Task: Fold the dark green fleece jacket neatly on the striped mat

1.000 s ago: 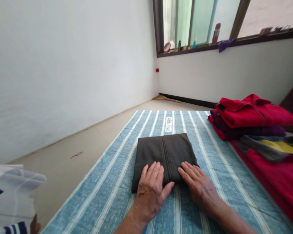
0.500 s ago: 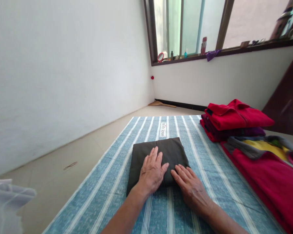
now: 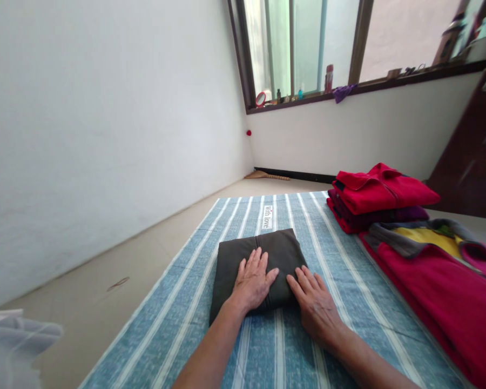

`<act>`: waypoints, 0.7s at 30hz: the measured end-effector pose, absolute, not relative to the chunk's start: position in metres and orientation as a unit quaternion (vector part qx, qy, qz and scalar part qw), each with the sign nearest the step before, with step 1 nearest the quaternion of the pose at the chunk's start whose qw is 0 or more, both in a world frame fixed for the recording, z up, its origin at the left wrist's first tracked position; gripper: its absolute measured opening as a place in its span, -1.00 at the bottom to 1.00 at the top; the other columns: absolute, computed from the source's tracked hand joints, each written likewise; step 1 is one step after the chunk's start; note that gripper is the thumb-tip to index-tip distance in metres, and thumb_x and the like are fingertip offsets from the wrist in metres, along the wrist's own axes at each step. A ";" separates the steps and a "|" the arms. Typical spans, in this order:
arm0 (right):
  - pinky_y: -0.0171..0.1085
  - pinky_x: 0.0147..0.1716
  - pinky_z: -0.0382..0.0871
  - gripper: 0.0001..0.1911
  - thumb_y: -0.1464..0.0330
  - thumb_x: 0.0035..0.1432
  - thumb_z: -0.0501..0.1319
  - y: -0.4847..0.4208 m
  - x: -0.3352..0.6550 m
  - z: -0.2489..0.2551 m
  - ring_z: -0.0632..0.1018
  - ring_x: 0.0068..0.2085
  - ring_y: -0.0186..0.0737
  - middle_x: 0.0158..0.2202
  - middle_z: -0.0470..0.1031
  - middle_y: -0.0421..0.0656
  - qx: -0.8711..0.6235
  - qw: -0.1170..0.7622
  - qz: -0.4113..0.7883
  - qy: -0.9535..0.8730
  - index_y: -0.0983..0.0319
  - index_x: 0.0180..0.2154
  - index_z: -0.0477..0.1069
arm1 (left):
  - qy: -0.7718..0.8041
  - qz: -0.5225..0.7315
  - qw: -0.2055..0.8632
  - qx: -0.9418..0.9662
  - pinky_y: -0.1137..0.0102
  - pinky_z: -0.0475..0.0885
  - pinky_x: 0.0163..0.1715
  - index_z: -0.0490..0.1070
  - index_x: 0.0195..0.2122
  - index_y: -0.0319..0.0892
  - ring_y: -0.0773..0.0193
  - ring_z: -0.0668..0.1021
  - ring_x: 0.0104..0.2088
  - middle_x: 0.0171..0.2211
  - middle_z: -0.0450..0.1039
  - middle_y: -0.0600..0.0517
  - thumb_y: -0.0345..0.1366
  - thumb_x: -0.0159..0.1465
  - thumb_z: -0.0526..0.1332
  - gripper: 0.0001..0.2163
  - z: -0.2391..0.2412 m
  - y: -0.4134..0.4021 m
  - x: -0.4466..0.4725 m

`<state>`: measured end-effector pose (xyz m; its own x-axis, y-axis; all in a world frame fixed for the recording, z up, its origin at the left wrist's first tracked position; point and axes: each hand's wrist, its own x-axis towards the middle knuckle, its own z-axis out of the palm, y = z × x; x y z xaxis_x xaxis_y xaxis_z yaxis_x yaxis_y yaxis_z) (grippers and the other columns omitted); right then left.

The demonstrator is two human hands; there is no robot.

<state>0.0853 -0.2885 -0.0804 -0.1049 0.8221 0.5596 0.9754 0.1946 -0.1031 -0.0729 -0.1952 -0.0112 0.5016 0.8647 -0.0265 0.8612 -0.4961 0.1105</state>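
Rests left hand (image 3: 254, 284) flat on the folded dark garment (image 3: 282, 254), right hand (image 3: 316, 302) at its near right corner, with fingers slightly spread!

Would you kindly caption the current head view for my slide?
Left hand and right hand resting on a folded dark grey fabric garment atop white-striped blue cloth.

White wall (image 3: 105, 108) to my left, plain, meeting a second white wall (image 3: 308, 132) in the corner ahead of me. Brown-framed window (image 3: 359, 46) set in the second one, pale daylight coming through, dark sill (image 3: 299, 101) beneath. Black strip (image 3: 303, 176) along that wall's foot. Beige tiled floor (image 3: 157, 243). Dark reddish-brown panel (image 3: 470, 154) with a sheen at my far right.
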 end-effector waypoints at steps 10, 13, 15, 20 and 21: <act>0.03 0.18 0.07 -0.34 0.56 -0.03 0.09 -0.291 0.086 -0.071 0.18 0.26 0.11 0.22 0.25 0.03 -0.642 0.201 -0.032 -0.739 0.23 0.17 0.27 | 0.513 -0.006 0.068 0.856 0.10 -0.14 0.27 -0.03 0.32 -0.25 0.15 -0.08 0.34 0.35 -0.18 -0.09 0.04 0.34 -0.22 -0.37 -0.016 -0.193 -0.072; 0.05 0.20 0.01 -0.29 0.53 -0.11 0.12 -0.292 0.090 -0.070 0.15 0.27 0.11 0.23 0.23 0.04 -0.626 0.220 -0.010 -0.748 0.25 0.17 0.27 | 0.514 -0.007 0.068 0.855 0.10 -0.14 0.27 -0.02 0.31 -0.26 0.14 -0.07 0.34 0.35 -0.16 -0.10 0.04 0.34 -0.21 -0.37 -0.014 -0.193 -0.071; 0.07 0.21 -0.01 -0.29 0.50 -0.14 0.13 -0.293 0.093 -0.068 0.15 0.27 0.12 0.22 0.22 0.05 -0.612 0.236 0.000 -0.755 0.25 0.15 0.29 | 0.514 -0.008 0.069 0.855 0.10 -0.14 0.27 -0.02 0.31 -0.26 0.14 -0.06 0.34 0.35 -0.16 -0.11 0.04 0.34 -0.21 -0.37 -0.013 -0.193 -0.071; 0.10 0.17 0.10 -0.45 0.37 0.00 0.18 -0.293 0.095 -0.068 0.23 0.22 0.11 0.16 0.29 0.06 -0.583 0.313 -0.007 -0.750 0.24 0.09 0.35 | 0.514 -0.007 0.073 0.854 0.08 -0.14 0.27 -0.02 0.31 -0.28 0.13 -0.06 0.34 0.35 -0.15 -0.13 0.04 0.34 -0.22 -0.37 -0.012 -0.193 -0.072; 0.08 0.16 0.14 -0.49 0.33 0.05 0.18 -0.291 0.094 -0.070 0.26 0.21 0.10 0.15 0.31 0.08 -0.582 0.335 -0.015 -0.741 0.26 0.08 0.36 | 0.515 -0.007 0.075 0.854 0.08 -0.14 0.27 -0.02 0.31 -0.28 0.13 -0.06 0.34 0.35 -0.15 -0.12 0.04 0.34 -0.22 -0.37 -0.012 -0.193 -0.072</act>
<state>0.0944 -0.2914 -0.0702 -0.0976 0.8527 0.5132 0.8725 0.3214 -0.3680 -0.0717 -0.1932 -0.0125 0.4701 0.8782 -0.0885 0.8802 -0.4591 0.1202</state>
